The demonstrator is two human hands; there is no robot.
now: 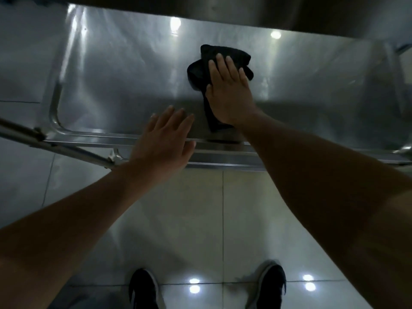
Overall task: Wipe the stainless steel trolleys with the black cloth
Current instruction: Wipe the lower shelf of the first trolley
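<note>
Pressing the black cloth [201,72] flat on the trolley [124,81] shelf, the right hand [229,94] has straight fingers; the left hand [162,141] hovers open, empty; bunched cloth may miss patches.

No text, label, brand, number or sign can be read anywhere in the head view
</note>
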